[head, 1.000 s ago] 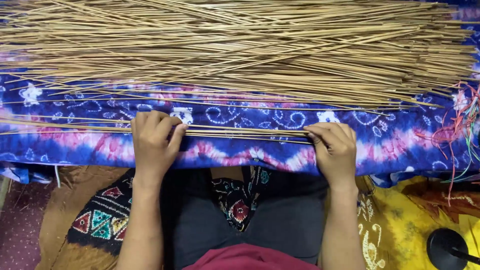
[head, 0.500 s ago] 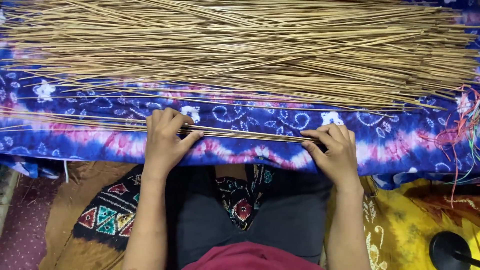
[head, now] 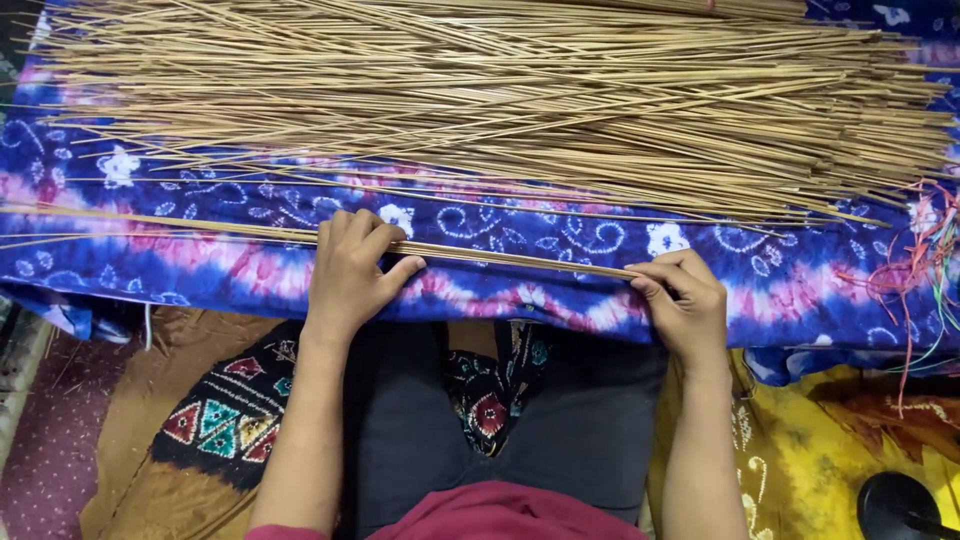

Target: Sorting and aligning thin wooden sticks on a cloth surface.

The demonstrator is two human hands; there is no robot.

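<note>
A small bundle of thin tan sticks [head: 500, 255] lies across a blue, pink and white patterned cloth [head: 200, 270] at its near edge. My left hand [head: 350, 270] rests palm down on the bundle, fingers curled over it. My right hand [head: 685, 300] pinches the bundle's right end between thumb and fingers. The sticks run leftward past my left hand to the cloth's left edge.
A large heap of the same long sticks [head: 500, 100] covers the far half of the cloth. Loose coloured threads [head: 925, 260] hang at the right. Below lie a yellow cloth [head: 800, 450], a brown patterned cloth [head: 215, 420] and a black round object [head: 900, 505].
The bundle and both hands have shifted nearer to me and slightly right. My right hand has gone from lying flat on the sticks to pinching their right end.
</note>
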